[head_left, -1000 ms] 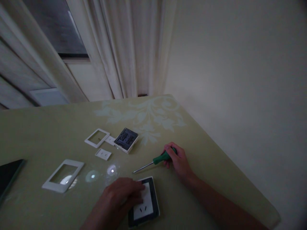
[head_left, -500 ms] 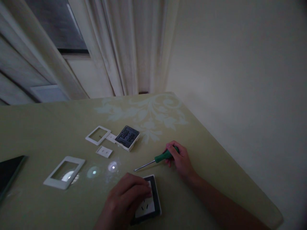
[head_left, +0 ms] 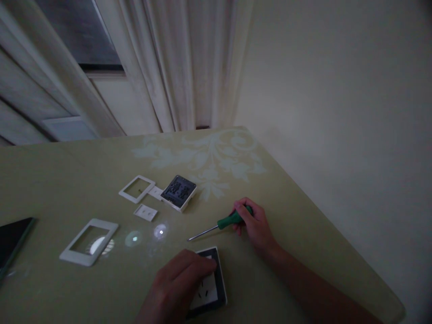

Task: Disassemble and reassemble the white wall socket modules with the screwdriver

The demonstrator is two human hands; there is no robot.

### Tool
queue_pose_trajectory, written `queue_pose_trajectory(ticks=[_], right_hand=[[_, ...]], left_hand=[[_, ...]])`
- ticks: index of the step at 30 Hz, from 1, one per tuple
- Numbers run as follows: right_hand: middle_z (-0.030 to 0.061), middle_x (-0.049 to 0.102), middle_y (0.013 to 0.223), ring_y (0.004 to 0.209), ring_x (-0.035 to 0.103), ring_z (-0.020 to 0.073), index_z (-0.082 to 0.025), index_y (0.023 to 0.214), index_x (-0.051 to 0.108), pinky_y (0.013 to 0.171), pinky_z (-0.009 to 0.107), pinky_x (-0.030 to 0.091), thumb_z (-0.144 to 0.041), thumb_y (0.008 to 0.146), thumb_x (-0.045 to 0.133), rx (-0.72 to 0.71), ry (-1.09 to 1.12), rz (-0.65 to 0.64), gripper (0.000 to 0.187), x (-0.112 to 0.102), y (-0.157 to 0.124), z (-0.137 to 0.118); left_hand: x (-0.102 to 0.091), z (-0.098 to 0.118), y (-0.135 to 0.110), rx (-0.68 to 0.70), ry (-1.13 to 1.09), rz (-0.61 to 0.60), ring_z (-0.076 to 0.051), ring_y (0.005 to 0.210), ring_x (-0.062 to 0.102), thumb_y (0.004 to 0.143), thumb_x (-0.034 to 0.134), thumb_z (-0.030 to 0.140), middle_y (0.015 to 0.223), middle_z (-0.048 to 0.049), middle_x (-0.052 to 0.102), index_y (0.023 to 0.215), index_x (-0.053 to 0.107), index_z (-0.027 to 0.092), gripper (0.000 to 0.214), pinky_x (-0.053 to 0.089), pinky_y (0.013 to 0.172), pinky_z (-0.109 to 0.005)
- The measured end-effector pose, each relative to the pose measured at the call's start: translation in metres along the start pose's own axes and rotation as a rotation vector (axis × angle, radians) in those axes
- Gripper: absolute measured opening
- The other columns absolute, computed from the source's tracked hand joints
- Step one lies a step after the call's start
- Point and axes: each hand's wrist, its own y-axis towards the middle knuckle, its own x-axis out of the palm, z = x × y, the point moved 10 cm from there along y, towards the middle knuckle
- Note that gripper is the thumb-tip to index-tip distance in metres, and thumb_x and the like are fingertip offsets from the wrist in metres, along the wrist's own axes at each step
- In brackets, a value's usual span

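A green-handled screwdriver [head_left: 230, 220] is gripped by my right hand [head_left: 251, 220], its thin metal shaft slanting down to the left just above the table. My left hand [head_left: 182, 279] lies over a wall socket [head_left: 220, 279] at the front of the view. The fingers are curled onto its white face, which has slots and sits inside a dark border with a white edge. The thumb and the socket's left part are hidden behind the hand. The screwdriver's tip is apart from the socket, a little beyond it.
Farther back, a dark-backed socket module [head_left: 178, 191] lies near a thin white frame [head_left: 137, 189] and a small white cover piece [head_left: 146, 212]. A larger white frame [head_left: 89, 242] is at left. A dark flat object [head_left: 15, 238] shows at the left edge; a wall borders the right.
My left hand's fingers have shifted slightly to the right and up over the socket face. My right hand and the screwdriver have barely moved.
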Motion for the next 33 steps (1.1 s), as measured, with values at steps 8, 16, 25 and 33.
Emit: queue_pose_trajectory(ticks=[8, 16, 25, 33], right_hand=[[-0.0023, 0.063, 0.053, 0.04, 0.057, 0.0124, -0.021, 0.076, 0.063, 0.036, 0.02, 0.045, -0.071, 0.083, 0.079, -0.007, 0.007, -0.019, 0.053, 0.002, 0.002, 0.001], [-0.002, 0.064, 0.057, 0.043, 0.058, 0.0119, -0.02, 0.077, 0.064, 0.036, 0.019, 0.045, -0.068, 0.084, 0.079, -0.023, 0.018, -0.012, 0.051, 0.001, 0.003, 0.003], [-0.0032, 0.063, 0.052, 0.041, 0.057, 0.0122, -0.021, 0.077, 0.063, 0.036, 0.02, 0.045, -0.069, 0.084, 0.078, -0.035, 0.02, 0.006, 0.051, 0.002, 0.003, 0.003], [-0.0031, 0.063, 0.053, 0.042, 0.058, 0.0125, -0.02, 0.077, 0.064, 0.035, 0.019, 0.044, -0.069, 0.083, 0.079, -0.044, 0.022, 0.014, 0.051, 0.0, 0.005, 0.004]], left_hand=[[0.017, 0.01, -0.004, 0.183, 0.152, -0.056, -0.016, 0.095, 0.077, 0.119, 0.036, 0.024, 0.104, -0.0055, 0.082, 0.129, 0.069, 0.018, 0.035, 0.06, 0.085, -0.024], [0.012, 0.065, 0.013, 0.411, 0.445, -0.061, -0.017, 0.076, 0.077, 0.12, 0.029, 0.022, 0.093, -0.0012, 0.085, 0.111, 0.073, 0.015, 0.046, 0.059, 0.077, -0.031], [0.021, 0.075, 0.016, 0.409, 0.557, -0.016, -0.017, 0.063, 0.072, 0.118, 0.029, 0.017, 0.08, 0.0011, 0.081, 0.097, 0.074, 0.017, 0.049, 0.057, 0.066, -0.033], [0.02, 0.072, 0.018, 0.393, 0.539, -0.013, -0.018, 0.063, 0.073, 0.118, 0.026, 0.018, 0.079, -0.0002, 0.081, 0.098, 0.074, 0.016, 0.052, 0.055, 0.06, -0.032]])
